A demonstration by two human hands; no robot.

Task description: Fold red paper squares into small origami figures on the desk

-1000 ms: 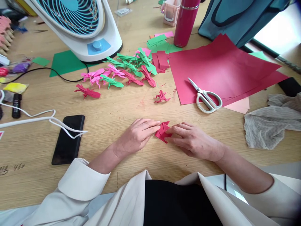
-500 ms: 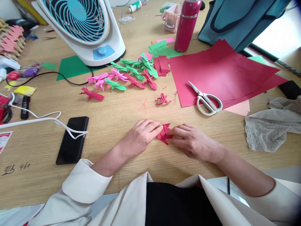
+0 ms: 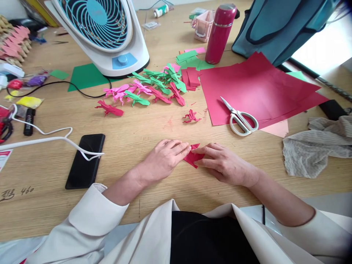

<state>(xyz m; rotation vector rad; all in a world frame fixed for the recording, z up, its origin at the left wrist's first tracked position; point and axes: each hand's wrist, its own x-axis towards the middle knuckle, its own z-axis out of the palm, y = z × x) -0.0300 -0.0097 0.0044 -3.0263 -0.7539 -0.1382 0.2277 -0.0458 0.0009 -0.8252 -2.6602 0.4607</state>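
A small piece of folded red paper [image 3: 191, 158] lies on the wooden table in front of me, with a pointed flap at its far edge. My left hand [image 3: 167, 158] has its fingers together, the tips pressing the paper's left edge. From the other side, my right hand [image 3: 224, 165] grips the paper, its index finger lying across the top; the right thumb is mostly hidden. Just beyond my hands sits a small red folded paper figure [image 3: 191, 116]. White-handled scissors [image 3: 243, 123] rest to the right, partly on large red paper sheets [image 3: 247, 86].
Several green, pink and red paper figures [image 3: 158, 86] are heaped farther back, before a white and blue fan [image 3: 123, 61]. A phone [image 3: 84, 165] and a white cable lie left. A red bottle [image 3: 220, 35] and teal bag [image 3: 275, 29] stand behind; a grey cloth [image 3: 310, 150] is right.
My right index finger has slid left over the folded red paper, covering more of it. My left hand stays nearly in place. The view has shifted slightly.
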